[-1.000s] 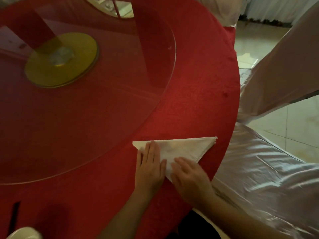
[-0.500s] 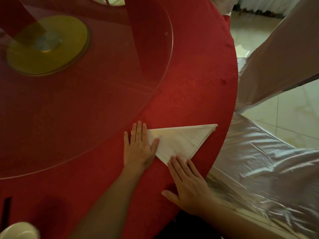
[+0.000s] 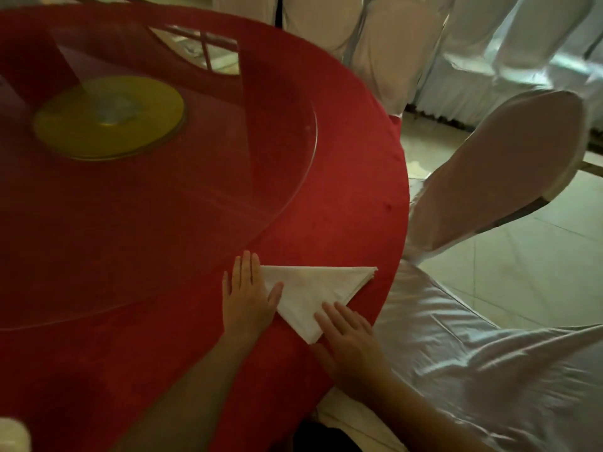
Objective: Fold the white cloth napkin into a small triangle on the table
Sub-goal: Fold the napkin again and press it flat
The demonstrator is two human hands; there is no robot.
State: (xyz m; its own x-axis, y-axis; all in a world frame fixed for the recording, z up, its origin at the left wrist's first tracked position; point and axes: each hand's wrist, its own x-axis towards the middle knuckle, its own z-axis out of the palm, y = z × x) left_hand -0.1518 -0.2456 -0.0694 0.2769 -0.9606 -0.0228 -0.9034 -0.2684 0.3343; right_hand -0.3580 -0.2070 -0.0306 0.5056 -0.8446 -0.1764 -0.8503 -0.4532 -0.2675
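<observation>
While the napkin point(image 3: 313, 293) lies as a triangle near the tabletop's point(image 3: 342, 197) right edge, the left hand point(image 3: 249, 296) and right hand point(image 3: 350, 334) press flat and released on two corners, likely setting the creases.

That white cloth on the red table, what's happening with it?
A person is folding a white cloth napkin on a round table covered in a red tablecloth. The napkin already lies flat as a triangle near the table's edge. The left hand rests flat on its left corner, and the right hand presses open on the lower point. Neither hand grips the cloth. A glass turntable sits further in, and white-covered chairs stand around.
</observation>
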